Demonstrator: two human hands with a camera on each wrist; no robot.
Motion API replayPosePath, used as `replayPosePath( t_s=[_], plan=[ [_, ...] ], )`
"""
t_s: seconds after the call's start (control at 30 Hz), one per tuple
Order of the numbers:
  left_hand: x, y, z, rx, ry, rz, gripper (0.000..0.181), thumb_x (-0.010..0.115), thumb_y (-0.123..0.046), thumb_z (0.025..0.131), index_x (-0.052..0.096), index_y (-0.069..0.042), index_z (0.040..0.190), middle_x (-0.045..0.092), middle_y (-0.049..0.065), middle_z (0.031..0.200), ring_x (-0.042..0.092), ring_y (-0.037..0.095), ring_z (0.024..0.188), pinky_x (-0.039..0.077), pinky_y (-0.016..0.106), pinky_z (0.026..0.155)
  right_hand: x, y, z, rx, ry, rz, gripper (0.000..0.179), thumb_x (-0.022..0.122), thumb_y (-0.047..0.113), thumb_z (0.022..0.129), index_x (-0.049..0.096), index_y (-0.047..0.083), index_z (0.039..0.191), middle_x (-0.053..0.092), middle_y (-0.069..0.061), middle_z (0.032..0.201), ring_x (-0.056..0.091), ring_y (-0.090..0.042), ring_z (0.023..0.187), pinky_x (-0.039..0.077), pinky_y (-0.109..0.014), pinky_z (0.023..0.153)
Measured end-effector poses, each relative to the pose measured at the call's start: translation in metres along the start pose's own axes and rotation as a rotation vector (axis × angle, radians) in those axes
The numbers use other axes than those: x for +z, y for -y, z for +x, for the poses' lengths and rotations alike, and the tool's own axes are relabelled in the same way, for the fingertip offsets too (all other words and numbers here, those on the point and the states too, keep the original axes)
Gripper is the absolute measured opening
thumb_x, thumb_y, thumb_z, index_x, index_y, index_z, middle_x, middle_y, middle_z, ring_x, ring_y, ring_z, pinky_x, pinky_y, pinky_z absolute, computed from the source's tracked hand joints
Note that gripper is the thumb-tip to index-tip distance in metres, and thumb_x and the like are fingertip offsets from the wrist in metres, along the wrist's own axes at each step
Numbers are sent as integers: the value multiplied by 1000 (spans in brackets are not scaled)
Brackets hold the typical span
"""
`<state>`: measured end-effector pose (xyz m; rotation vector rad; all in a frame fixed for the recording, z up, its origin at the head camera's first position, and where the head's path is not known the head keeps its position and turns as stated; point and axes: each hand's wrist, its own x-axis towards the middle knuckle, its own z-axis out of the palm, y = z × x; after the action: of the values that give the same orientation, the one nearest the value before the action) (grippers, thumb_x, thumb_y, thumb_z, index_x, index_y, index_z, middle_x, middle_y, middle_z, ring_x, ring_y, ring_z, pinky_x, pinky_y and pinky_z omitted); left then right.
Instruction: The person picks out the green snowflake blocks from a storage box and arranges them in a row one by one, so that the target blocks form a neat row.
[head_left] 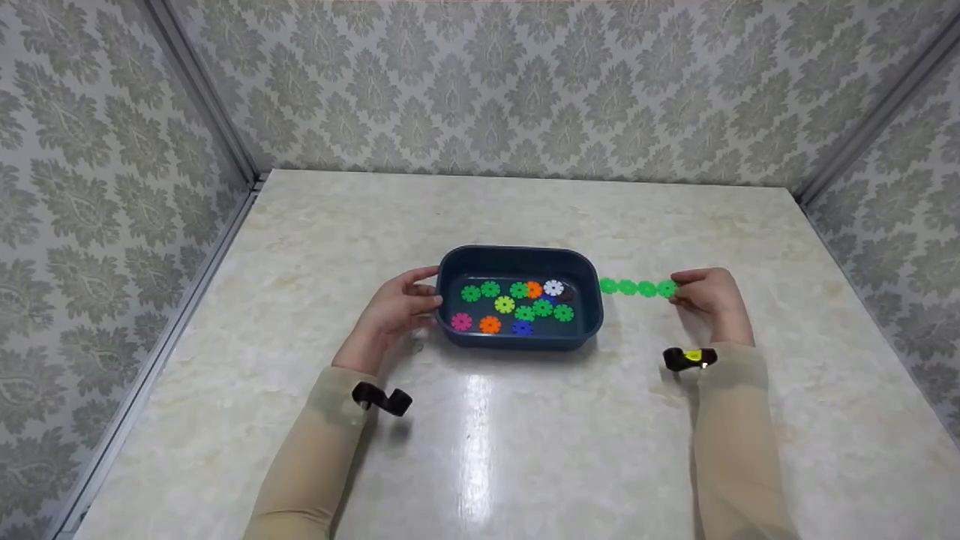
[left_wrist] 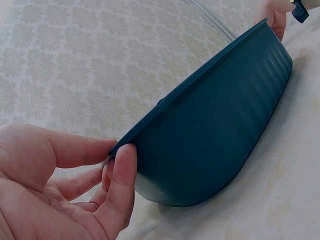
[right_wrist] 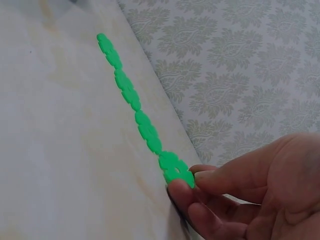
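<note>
A dark blue plastic basin (head_left: 517,342) stands on the table with loose toothed plastic discs inside, among them a yellow disc (head_left: 505,304), a white disc (head_left: 553,288), a pink disc (head_left: 461,322) and several green ones. At its left end my left hand (head_left: 400,304) holds the rim, thumb and fingers at the edge in the left wrist view. My right hand (head_left: 706,294) pinches the right end of a chain of green interlocking discs (head_left: 628,287). The chain extends straight leftward from the fingers, its far end close beside the basin's right wall in the head view.
The pale marbled table (head_left: 480,435) reaches back to a patterned wall (head_left: 487,97), with more patterned panels at left and right. Black wrist straps stick out from the left sleeve (head_left: 307,450) and the right sleeve (head_left: 739,442).
</note>
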<state>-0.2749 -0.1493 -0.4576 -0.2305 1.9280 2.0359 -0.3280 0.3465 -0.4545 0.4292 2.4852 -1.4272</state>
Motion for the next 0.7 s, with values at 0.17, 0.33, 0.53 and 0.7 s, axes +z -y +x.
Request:
replayPosePath(
  t_s=[0.17, 0.33, 0.53, 0.7],
  plan=[
    [0, -1, -1, 1, -1, -11, 63, 66, 3, 96, 47, -15, 153, 58, 5, 109, 62, 14, 82, 57, 28, 70, -1, 1, -1, -3, -8, 23, 51, 53, 3, 101, 47, 0, 151, 52, -21, 146, 69, -3, 83, 57, -22, 87],
    [0, 1, 0, 6, 0, -18, 62, 65, 4, 96, 48, -14, 153, 58, 5, 109, 63, 13, 82, 57, 28, 70, -1, 5, -2, -30, -19, 16, 52, 55, 12, 104, 45, 4, 154, 50, -22, 150, 68, -1, 86, 57, -24, 89],
    [-1, 2, 0, 16, 5, -15, 62, 65, 4, 96, 47, -14, 153, 57, 5, 108, 62, 13, 82, 57, 28, 70, -1, 13, -4, -109, -21, 18, 55, 59, 20, 104, 45, 6, 155, 59, -11, 139, 67, 8, 83, 53, -15, 81],
    [-1, 3, 1, 23, 10, -13, 62, 64, 3, 96, 46, -13, 153, 55, 3, 106, 60, 13, 81, 56, 26, 68, 0, 18, -8, -164, 12, 97, 58, 63, 22, 103, 44, 3, 154, 64, 17, 105, 69, 6, 83, 53, -14, 80]
  ],
)
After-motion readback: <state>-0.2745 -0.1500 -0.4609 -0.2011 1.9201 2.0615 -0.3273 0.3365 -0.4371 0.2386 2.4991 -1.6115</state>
